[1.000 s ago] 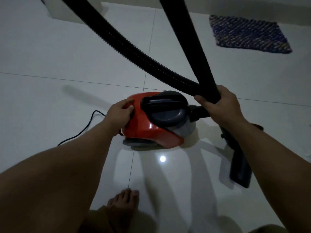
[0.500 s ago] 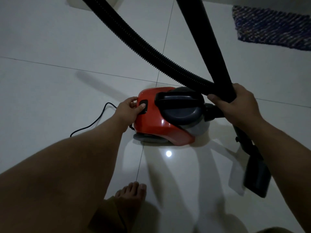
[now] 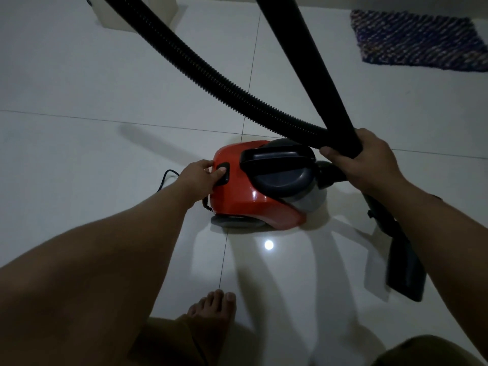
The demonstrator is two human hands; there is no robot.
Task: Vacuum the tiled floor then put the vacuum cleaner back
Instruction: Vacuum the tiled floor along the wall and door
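Note:
A red and dark grey canister vacuum cleaner (image 3: 253,204) sits on the white tiled floor (image 3: 79,159) in the middle of the view. My left hand (image 3: 202,177) rests on its rear end, thumb pressed on a black button (image 3: 223,173). My right hand (image 3: 365,161) is wrapped around the smooth black wand (image 3: 311,64), which runs down to the floor nozzle (image 3: 404,268) at lower right. The ribbed black hose (image 3: 211,75) arcs from the top left to the canister's front.
A black power cord (image 3: 163,178) trails left from behind the canister. A blue woven mat (image 3: 420,40) lies at the top right by a wall. A white furniture base (image 3: 116,19) stands at the top left. My bare foot (image 3: 214,310) is below the canister.
My left thumb has shifted from the canister's rear edge onto the black button. My right hand keeps its hold on the wand. The view has drifted slightly.

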